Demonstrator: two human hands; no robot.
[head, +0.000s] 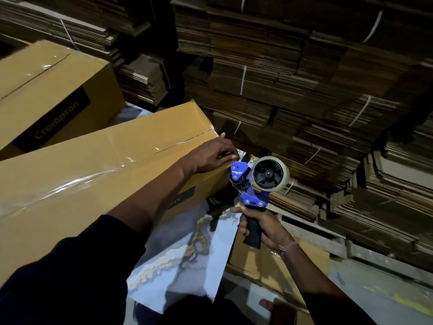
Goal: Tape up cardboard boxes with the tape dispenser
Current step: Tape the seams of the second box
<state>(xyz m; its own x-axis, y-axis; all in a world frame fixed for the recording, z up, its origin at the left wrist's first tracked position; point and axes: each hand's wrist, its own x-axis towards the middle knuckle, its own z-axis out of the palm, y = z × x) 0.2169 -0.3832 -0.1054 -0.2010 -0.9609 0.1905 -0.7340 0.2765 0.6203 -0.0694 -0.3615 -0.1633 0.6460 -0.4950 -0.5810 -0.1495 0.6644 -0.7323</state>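
On the marbled table (187, 266), left hand (210, 156) presses the closed box (93, 174); right hand (264, 228) grips the dispenser (255, 184).

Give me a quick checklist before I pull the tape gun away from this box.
1. Right hand grips the tape gun by its handle: ok.
2. Left hand rests on the box at its far end: ok.
3. Tape laid along the top seam: ok, with wrinkles.
4. Tape cut from the roll: cannot tell.
5. Tape end stuck down the end face: cannot tell, hidden.
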